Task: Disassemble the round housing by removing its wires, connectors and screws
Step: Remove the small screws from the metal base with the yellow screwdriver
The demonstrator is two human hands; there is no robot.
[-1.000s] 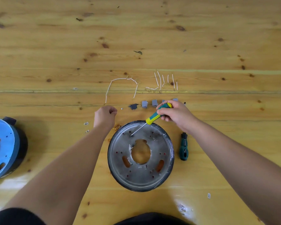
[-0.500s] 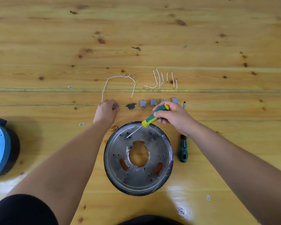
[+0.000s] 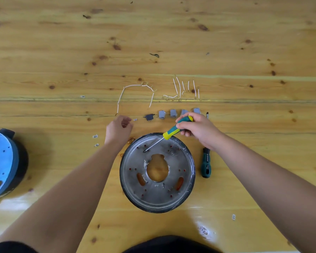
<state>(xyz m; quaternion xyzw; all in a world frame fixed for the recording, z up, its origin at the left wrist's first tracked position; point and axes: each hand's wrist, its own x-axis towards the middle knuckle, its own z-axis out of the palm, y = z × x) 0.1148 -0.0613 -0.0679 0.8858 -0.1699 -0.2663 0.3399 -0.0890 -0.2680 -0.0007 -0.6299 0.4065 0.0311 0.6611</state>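
Hands are dividing the work: the right hand point(image 3: 197, 131) is gripping a yellow-and-teal screwdriver point(image 3: 173, 130) over the near round grey metal housing point(image 3: 157, 196) on the wooden counter point(image 3: 244, 42), while the left hand point(image 3: 119, 129), fingers curled, is setting something tiny beside the sorted grey connectors point(image 3: 172, 113).

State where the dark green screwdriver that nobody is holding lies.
In the head view, the dark green screwdriver lies on the wooden floor just right of the round housing, beside the right forearm, its handle towards the person.
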